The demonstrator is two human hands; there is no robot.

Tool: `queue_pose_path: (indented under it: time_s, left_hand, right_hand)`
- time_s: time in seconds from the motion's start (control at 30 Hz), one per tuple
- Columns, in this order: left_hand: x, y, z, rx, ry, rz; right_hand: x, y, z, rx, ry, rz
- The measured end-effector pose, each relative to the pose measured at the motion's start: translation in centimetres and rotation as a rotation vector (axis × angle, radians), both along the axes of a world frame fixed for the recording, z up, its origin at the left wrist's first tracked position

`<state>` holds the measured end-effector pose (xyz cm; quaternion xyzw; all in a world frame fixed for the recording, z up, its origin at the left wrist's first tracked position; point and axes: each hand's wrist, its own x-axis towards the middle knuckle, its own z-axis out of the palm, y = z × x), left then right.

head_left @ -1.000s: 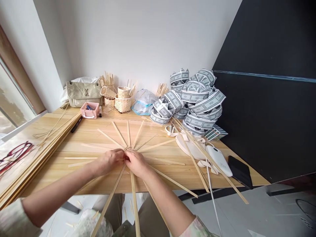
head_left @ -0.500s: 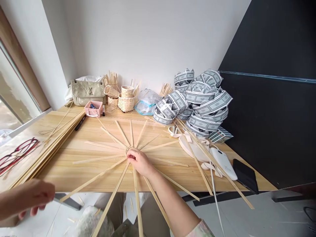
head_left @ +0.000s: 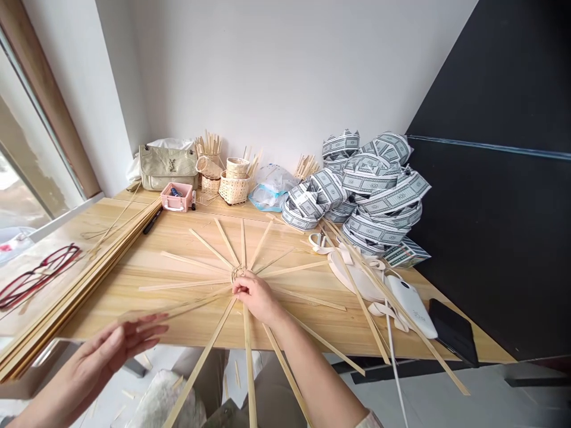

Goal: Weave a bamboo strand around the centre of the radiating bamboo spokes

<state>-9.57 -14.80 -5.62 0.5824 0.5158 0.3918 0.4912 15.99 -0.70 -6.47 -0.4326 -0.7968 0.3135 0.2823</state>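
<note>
Flat bamboo strips (head_left: 198, 351) fan out like spokes on the table, several of them reaching past its front edge. At their crossing is a small ring of thin woven strip (head_left: 238, 271). My right hand (head_left: 254, 297) is closed over the near side of this ring, fingertips pressed down on the strips; what exactly they pinch is hidden. My left hand (head_left: 118, 345) is at the lower left with its fingers stretched out and apart. It lies along the outer end of a lower-left spoke (head_left: 191, 304), and whether it touches that spoke I cannot tell.
Long strips (head_left: 102, 261) lie bundled at left near red glasses (head_left: 42, 276). Small baskets (head_left: 234, 187), a pink box (head_left: 176, 197) and a handbag (head_left: 168, 169) stand behind. Patterned ribbon rolls (head_left: 379, 190), a white device (head_left: 410, 306) and a black phone (head_left: 454, 330) are at right.
My left hand has moved right and opened its fingers beside the lower-left spoke. My right hand stays at the ring. The whole view has shifted slightly.
</note>
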Motion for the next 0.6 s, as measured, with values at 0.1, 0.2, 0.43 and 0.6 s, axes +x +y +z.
queue_pose_path:
  time_s: [0.1,0.2,0.43,0.6]
  left_hand:
    - [1.9,0.9,1.3,-0.024,-0.203,0.034]
    - [3.2,1.9,2.1,0.029,-0.222,-0.014]
    - [2.5,4.3,3.9,0.036,-0.023,-0.212]
    - [1.2,6.9,5.8,-0.262,0.032,-0.505]
  right_hand:
    - [0.0,0.0,-0.1,-0.006,-0.022,0.006]
    - [0.0,0.1,-0.2,-0.005,-0.047,0.011]
    - [-0.1,0.0,-0.2,0.02,-0.093,-0.021]
    - [-0.3,0.1,-0.5,0.043,-0.087,-0.046]
